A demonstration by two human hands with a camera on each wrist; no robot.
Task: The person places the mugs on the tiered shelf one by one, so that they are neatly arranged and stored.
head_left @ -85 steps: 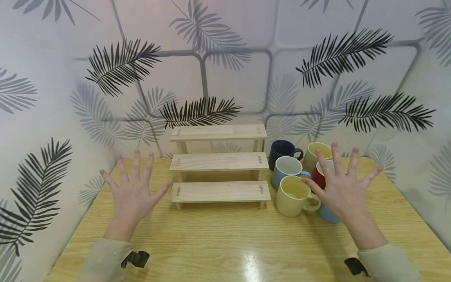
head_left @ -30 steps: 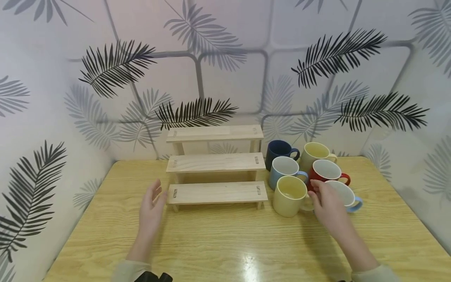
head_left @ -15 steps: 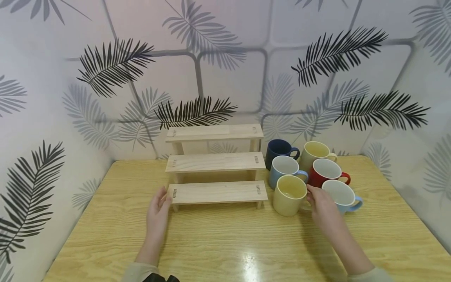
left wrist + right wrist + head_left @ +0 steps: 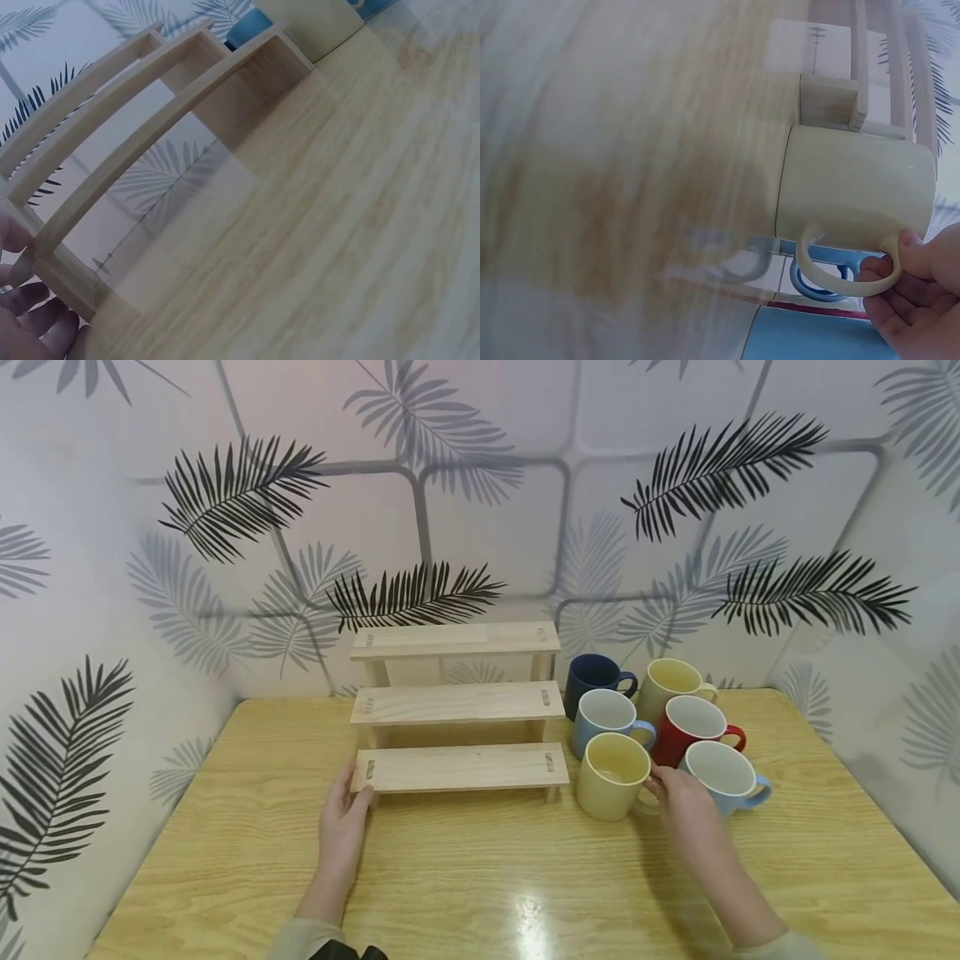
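Observation:
A pale wooden three-step display rack (image 4: 461,768) stands at the middle back of the table. My left hand (image 4: 342,827) grips the left end of its lowest step, thumb at the front corner; in the left wrist view, curled fingers (image 4: 43,319) lie at the end leg. To the right of the rack sits a pale yellow mug (image 4: 606,789). My right hand (image 4: 686,810) pinches its handle (image 4: 840,283) between thumb and fingers near the top, as the right wrist view shows. The mug stands upright on the table.
Behind the held mug stand a light blue mug (image 4: 602,718), a navy mug (image 4: 588,681), another yellow mug (image 4: 660,689) and a red mug (image 4: 678,739). A second blue mug (image 4: 723,777) is beside my right hand. Leaf-patterned wall covering (image 4: 495,543) backs the wooden table (image 4: 450,877).
Both hands, spread open above the table at first, have come in and down. The left now holds the rack's left end; the right has taken the yellow mug's handle, and the mug has shifted slightly left.

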